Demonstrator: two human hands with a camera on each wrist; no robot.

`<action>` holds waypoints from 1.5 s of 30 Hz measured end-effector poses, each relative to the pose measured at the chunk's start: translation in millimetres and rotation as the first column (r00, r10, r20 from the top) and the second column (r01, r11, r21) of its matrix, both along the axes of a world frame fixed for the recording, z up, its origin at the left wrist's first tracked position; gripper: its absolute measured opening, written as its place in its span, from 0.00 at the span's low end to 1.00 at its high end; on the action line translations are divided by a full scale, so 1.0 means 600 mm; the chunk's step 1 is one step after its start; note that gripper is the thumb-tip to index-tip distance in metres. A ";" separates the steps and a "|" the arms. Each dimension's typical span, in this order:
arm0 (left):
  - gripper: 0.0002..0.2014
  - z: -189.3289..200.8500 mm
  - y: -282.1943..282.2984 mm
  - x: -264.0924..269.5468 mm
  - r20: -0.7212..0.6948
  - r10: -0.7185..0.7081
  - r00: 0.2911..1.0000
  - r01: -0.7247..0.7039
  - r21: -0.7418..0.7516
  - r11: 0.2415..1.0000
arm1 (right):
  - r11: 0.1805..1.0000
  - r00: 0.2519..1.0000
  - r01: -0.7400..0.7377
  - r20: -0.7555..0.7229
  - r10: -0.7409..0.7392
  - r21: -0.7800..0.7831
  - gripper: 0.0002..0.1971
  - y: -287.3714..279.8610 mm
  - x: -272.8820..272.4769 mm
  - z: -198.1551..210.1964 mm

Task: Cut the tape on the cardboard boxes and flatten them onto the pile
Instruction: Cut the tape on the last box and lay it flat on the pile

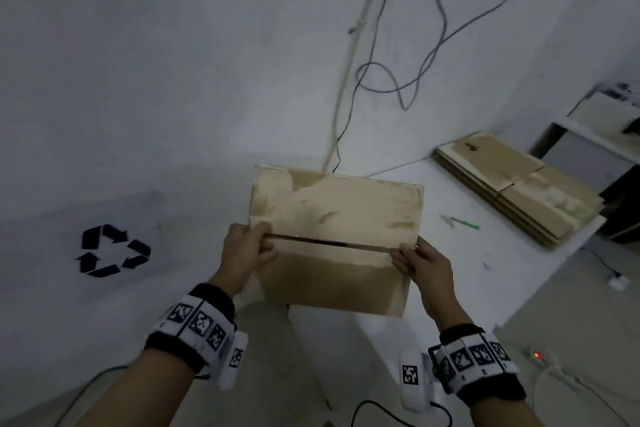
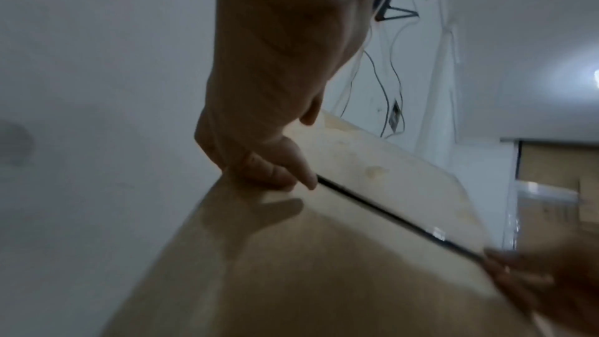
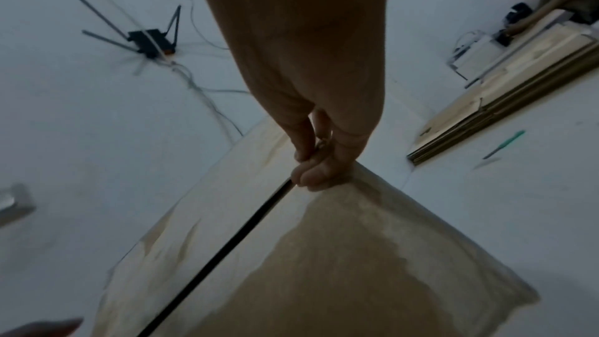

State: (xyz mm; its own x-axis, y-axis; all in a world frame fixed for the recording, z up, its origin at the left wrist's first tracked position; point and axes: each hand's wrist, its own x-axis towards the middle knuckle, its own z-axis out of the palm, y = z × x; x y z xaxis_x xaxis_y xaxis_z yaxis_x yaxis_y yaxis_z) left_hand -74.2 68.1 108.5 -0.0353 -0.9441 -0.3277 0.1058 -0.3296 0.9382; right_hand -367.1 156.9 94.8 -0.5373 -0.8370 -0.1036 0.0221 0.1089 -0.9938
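Both hands, left hand [image 1: 244,255] and right hand [image 1: 427,267], grip the unlabelled cardboard box [image 1: 336,239] at its slit's ends with curled fingers [image 2: 291,171].

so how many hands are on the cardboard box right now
2. The left hand grips the left end of the open seam of the cardboard box; the right hand grips the right end.

Dim, bluish light fills all three views, a bright glare [image 2: 595,78] flares at the left wrist view's right edge, wide-angle distortion bends the edges, and both wrist views are soft with blur.
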 end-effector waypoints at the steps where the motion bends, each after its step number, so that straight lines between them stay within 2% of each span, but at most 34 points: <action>1: 0.17 0.026 0.003 -0.037 -0.128 -0.021 0.992 0.025 0.032 0.999 | 1.000 1.000 0.006 0.030 -0.005 -0.029 0.08 0.005 -0.030 0.011; 2: 0.23 0.048 0.007 -0.070 -0.214 -0.063 0.975 0.074 0.043 0.996 | 0.998 0.997 0.003 0.078 0.002 -0.057 0.09 0.010 -0.057 0.022; 4: 0.25 0.086 0.011 -0.131 -0.355 -0.156 0.922 0.181 0.037 0.983 | 0.996 0.985 0.010 0.172 0.005 -0.092 0.11 0.018 -0.111 0.040; 7: 0.23 0.120 0.015 -0.209 -0.438 -0.064 0.897 0.149 0.162 0.975 | 0.988 0.987 0.018 0.160 0.006 -0.151 0.18 0.024 -0.180 0.040; 9: 0.23 0.112 0.012 -0.249 -0.455 0.008 0.891 0.099 0.211 0.972 | 0.982 0.994 -0.009 0.105 0.029 -0.187 0.28 0.029 -0.214 0.030; 10: 0.25 0.102 0.010 -0.265 -0.472 0.031 0.881 0.085 0.222 0.971 | 0.979 0.990 0.004 0.140 0.025 -0.204 0.27 0.030 -0.228 0.024; 12: 0.27 0.083 0.005 -0.290 -0.542 0.030 0.840 0.101 0.210 0.972 | 0.973 0.975 0.055 0.223 -0.004 -0.224 0.17 0.028 -0.253 0.014; 15: 0.31 0.050 0.006 -0.320 -0.683 0.014 0.730 0.138 0.167 0.976 | 0.980 0.973 0.079 0.226 -0.036 -0.183 0.15 0.017 -0.292 0.002; 17: 0.41 0.011 -0.004 -0.332 -0.733 -0.024 0.680 0.186 0.140 0.972 | 0.992 0.966 0.073 0.255 -0.045 -0.100 0.22 0.004 -0.318 -0.011; 18: 0.41 -0.009 -0.011 -0.338 -0.735 -0.069 0.675 0.218 0.109 0.970 | 0.997 0.965 0.065 0.257 -0.051 -0.046 0.27 -0.003 -0.333 -0.021; 19: 0.36 -0.027 -0.019 -0.342 -0.724 -0.115 0.680 0.248 0.080 0.965 | 0.999 0.964 0.049 0.261 -0.049 0.006 0.31 -0.008 -0.346 -0.031; 21: 0.27 -0.064 -0.036 -0.351 -0.677 -0.174 0.715 0.314 0.089 0.945 | 0.998 0.958 0.027 0.283 -0.044 0.062 0.27 -0.020 -0.376 -0.055; 24: 0.33 -0.112 -0.042 -0.359 -0.660 -0.251 0.708 0.414 0.100 0.905 | 0.998 0.938 0.063 0.341 -0.069 0.029 0.15 -0.026 -0.405 -0.086; 25: 0.32 -0.127 -0.043 -0.364 -0.622 -0.250 0.742 0.408 0.123 0.905 | 0.996 0.931 0.085 0.354 -0.087 0.020 0.14 -0.030 -0.412 -0.097; 29: 0.24 -0.194 -0.039 -0.393 -0.293 -0.169 0.941 0.230 0.189 0.955 | 0.991 0.932 0.110 0.338 -0.130 0.077 0.18 -0.035 -0.439 -0.157; 31: 0.19 -0.205 -0.034 -0.411 -0.094 -0.091 0.991 0.106 0.174 0.979 | 0.988 0.946 0.059 0.308 -0.102 0.146 0.17 -0.040 -0.456 -0.182; 33: 0.10 -0.196 -0.030 -0.435 -0.001 -0.007 1.000 0.007 0.119 0.993 | 0.971 0.958 0.009 0.275 -0.077 0.240 0.17 -0.058 -0.481 -0.202; 36: 0.13 -0.164 -0.029 -0.475 -0.095 0.249 0.964 -0.235 0.139 0.962 | 0.938 0.989 -0.009 0.144 -0.043 0.347 0.15 -0.107 -0.544 -0.230; 39: 0.17 -0.165 -0.041 -0.496 -0.099 0.514 0.852 -0.501 0.132 0.855 | 0.923 0.991 -0.019 -0.113 0.067 0.383 0.11 -0.174 -0.623 -0.261; 41: 0.24 -0.184 -0.050 -0.509 -0.039 0.614 0.788 -0.609 0.092 0.788 | 0.897 0.929 -0.016 -0.326 0.177 0.441 0.12 -0.228 -0.681 -0.282; 43: 0.30 -0.192 -0.058 -0.527 0.131 0.665 0.736 -0.672 0.016 0.740 | 0.862 0.831 -0.024 -0.469 0.299 0.507 0.15 -0.281 -0.734 -0.305; 45: 0.36 -0.191 -0.070 -0.556 0.328 0.681 0.654 -0.700 -0.078 0.710 | 0.814 0.713 -0.053 -0.550 0.436 0.578 0.18 -0.324 -0.772 -0.325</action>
